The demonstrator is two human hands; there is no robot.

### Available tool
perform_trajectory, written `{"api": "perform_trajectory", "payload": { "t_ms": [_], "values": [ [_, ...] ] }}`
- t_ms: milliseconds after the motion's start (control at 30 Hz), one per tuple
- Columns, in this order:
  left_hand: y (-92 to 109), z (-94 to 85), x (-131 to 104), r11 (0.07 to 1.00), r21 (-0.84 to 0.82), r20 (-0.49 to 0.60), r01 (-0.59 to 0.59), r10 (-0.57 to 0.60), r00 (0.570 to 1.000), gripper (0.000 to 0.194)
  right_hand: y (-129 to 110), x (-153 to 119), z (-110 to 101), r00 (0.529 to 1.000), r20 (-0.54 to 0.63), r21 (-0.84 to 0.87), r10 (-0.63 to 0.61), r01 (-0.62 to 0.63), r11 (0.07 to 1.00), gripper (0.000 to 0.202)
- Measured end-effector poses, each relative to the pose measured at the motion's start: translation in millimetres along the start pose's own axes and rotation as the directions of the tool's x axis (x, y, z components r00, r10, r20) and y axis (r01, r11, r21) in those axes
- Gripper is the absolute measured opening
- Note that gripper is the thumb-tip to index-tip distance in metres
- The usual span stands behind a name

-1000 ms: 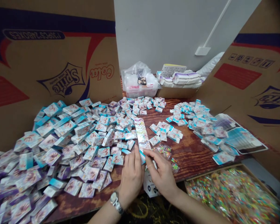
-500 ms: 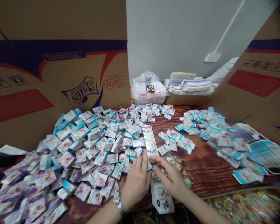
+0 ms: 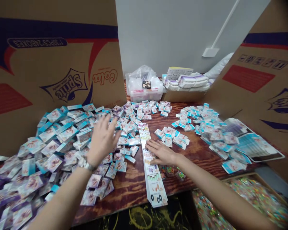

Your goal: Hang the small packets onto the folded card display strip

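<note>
My left hand (image 3: 103, 139), with a watch on its wrist, is open over the heap of small white, blue and purple boxes (image 3: 69, 134). Its fingers point forward and nothing shows in them. My right hand (image 3: 164, 154) lies flat on a long stack of printed paper strips (image 3: 156, 183), fingers spread to the left across it. The strips show rows of coloured pictures and hang slightly past the table's front edge. Beside the right wrist, partly covered by the forearm, are small clear packets of coloured bits (image 3: 181, 174).
Flattened blue-and-white boxes (image 3: 211, 127) spread over the table's right side, next to printed sheets (image 3: 256, 140). Large cartons (image 3: 103, 60) stand on both sides. At the back is a plastic tub (image 3: 144, 94). An open box of colourful packets (image 3: 249, 195) sits below, at the right.
My hands were together over the strips, with a small blue-edged box partly visible between them. Now they are apart, the left over the box heap, and the camera view has shifted.
</note>
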State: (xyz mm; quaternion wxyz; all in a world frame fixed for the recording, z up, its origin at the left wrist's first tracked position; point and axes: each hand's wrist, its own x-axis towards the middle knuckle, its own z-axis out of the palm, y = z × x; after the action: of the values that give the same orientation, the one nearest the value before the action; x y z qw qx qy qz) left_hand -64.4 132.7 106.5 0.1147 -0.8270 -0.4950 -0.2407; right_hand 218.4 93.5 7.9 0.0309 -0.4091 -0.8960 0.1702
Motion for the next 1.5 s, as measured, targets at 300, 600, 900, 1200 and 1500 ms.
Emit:
{"api": "perform_trajectory", "payload": {
  "t_ms": [300, 600, 900, 1200, 1500],
  "values": [
    [102.6, 38.0, -105.0, 0.806, -0.578, 0.343, 0.125, 0.102, 0.934, 0.038, -2.3, -3.0, 10.6, 0.995, -0.096, 0.012, 0.015, -0.014, 1.000, 0.064],
    [108.8, 63.1, -119.8, 0.856, -0.510, 0.357, 0.084, 0.122, 0.926, 0.032, 4.8, 5.5, 15.8, 0.968, -0.251, -0.083, -0.021, 0.001, 0.997, 0.044],
    [108.0, 63.8, -111.2, 0.799, -0.582, 0.338, 0.151, 0.068, 0.939, 0.047, -7.3, -2.8, 32.2, 0.862, -0.503, 0.157, 0.059, 0.023, 0.987, 0.023],
    [100.9, 69.2, -102.2, 0.801, -0.588, 0.363, 0.111, 0.139, 0.921, 0.055, -9.4, -8.7, -66.8, 0.753, -0.577, 0.431, 0.316, -0.048, 0.901, 0.025],
    [109.3, 28.3, -57.5, -0.458, -0.652, 0.724, 0.604, -0.141, 0.675, 0.057, -84.5, -41.4, -97.7, 0.697, -0.668, -0.128, -0.262, 0.239, 0.963, 0.031]
  ]
}}
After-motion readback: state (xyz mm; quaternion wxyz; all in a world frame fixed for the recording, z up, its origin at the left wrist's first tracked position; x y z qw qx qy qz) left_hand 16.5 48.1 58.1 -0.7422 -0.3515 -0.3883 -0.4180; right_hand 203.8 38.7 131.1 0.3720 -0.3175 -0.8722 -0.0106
